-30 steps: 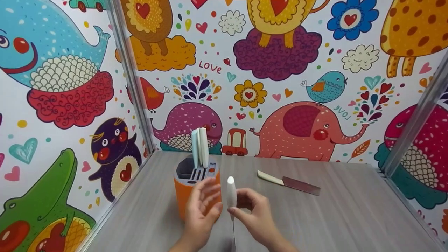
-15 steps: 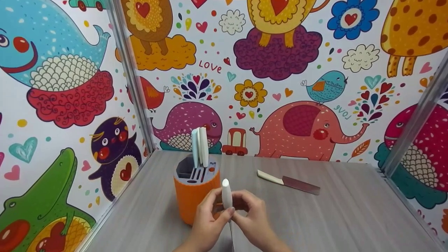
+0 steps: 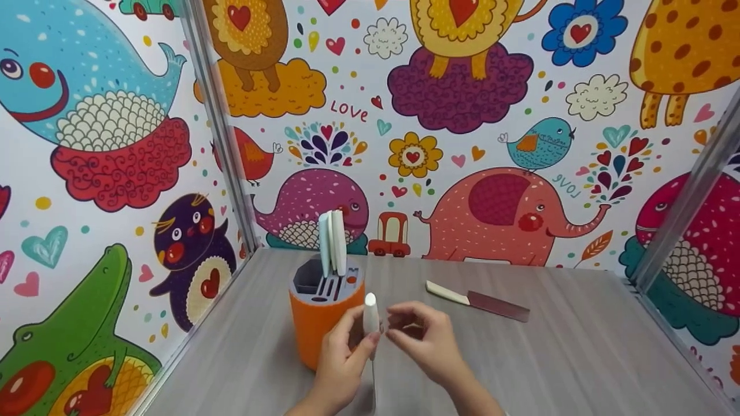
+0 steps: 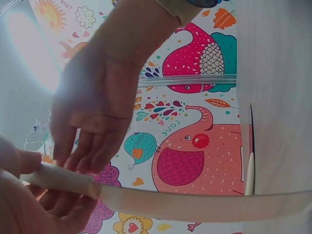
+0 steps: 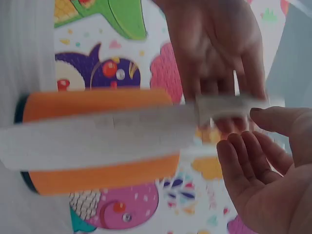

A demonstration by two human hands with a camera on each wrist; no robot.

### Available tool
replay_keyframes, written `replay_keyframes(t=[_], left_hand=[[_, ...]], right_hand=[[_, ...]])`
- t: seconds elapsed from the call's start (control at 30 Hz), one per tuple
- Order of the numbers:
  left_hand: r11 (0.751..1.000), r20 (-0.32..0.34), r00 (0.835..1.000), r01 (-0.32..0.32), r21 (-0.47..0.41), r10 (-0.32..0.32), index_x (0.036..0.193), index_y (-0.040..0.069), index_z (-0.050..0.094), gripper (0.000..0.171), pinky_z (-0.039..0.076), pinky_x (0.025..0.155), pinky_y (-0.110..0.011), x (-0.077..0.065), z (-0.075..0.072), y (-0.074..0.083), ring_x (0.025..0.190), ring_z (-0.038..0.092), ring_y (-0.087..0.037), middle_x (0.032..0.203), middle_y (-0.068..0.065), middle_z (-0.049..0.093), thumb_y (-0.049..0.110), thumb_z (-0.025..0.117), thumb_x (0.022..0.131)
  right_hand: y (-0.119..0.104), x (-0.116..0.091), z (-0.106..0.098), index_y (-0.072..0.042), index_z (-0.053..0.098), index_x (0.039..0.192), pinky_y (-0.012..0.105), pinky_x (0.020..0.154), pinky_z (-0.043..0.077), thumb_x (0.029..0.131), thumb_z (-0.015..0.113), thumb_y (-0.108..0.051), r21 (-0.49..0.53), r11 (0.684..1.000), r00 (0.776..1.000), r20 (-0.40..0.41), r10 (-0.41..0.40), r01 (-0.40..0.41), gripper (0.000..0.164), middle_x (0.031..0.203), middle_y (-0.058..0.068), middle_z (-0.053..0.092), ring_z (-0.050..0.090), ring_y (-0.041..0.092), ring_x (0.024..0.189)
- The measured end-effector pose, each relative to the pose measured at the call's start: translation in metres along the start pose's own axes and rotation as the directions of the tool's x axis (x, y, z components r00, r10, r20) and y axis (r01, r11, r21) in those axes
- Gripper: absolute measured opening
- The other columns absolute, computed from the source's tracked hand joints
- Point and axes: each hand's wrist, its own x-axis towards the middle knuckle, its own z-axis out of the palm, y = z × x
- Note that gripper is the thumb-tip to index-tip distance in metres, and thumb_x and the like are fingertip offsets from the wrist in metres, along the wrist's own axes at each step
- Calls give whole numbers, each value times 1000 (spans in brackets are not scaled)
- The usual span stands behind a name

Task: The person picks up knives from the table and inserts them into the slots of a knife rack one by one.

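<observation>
My left hand [image 3: 345, 357] grips the pale handle of a knife [image 3: 370, 316], which stands handle up with its blade pointing down toward me. In the right wrist view the broad blade of this knife [image 5: 97, 139] crosses in front of the orange knife block [image 5: 97, 180]. Beside the handle, my right hand [image 3: 429, 342] has loosely bent fingers and a small gap to the knife. The orange knife block [image 3: 321, 335] stands just behind my left hand, with several pale-handled knives [image 3: 333, 242] upright in its grey slotted top.
A cleaver [image 3: 497, 306] with a cream handle lies flat on the grey wood-grain table [image 3: 578, 358], right of the block. Cartoon-printed panels [image 3: 491, 219] wall in the back and sides, joined by metal corner posts [image 3: 222, 127].
The knife has shifted slightly left and passed from my right hand to my left. My left hand closed round the handle; my right hand then let go and drew back to the right.
</observation>
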Motion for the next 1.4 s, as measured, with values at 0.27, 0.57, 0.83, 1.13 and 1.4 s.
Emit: replay_keyframes(t=[0.27,0.57,0.83,1.13,1.4], left_hand=[[1000,-45,999,-15,-8,15,145,1,54,43,57,107,-35,2,-14,3,119,71,-22,130,-14,71,21,64,108],[996,-82,993,-89,20,90,144,-1,52,39,57,107,-32,17,-36,22,113,72,-21,130,-22,67,15,60,109],[977,-149,970,-176,121,194,147,-3,50,41,56,109,-43,30,-50,52,112,72,-34,129,-21,68,10,58,109],[958,-104,959,-248,143,264,148,-3,48,41,55,109,-52,37,-58,87,111,72,-30,130,-22,68,9,56,110],[947,-146,938,-301,116,316,147,-4,48,38,54,112,-40,41,-66,117,113,72,-20,130,-19,68,7,52,111]], right_hand=[[39,31,-9,-1,70,129,22,91,61,96,78,-7,79,994,991,-110,82,-74,34,116,23,72,73,22,104],[106,43,19,5,55,146,31,100,61,99,74,-6,259,958,989,-52,138,-120,53,137,26,66,69,35,125],[145,40,48,8,42,156,63,121,41,92,70,7,284,948,988,92,120,-142,71,158,35,47,47,53,146],[144,40,64,-10,27,168,70,126,28,85,91,-17,191,966,971,195,137,-175,105,171,19,36,36,44,156],[142,35,84,-22,19,170,67,127,30,82,93,-35,78,988,984,132,122,-133,117,172,8,36,39,35,154]])
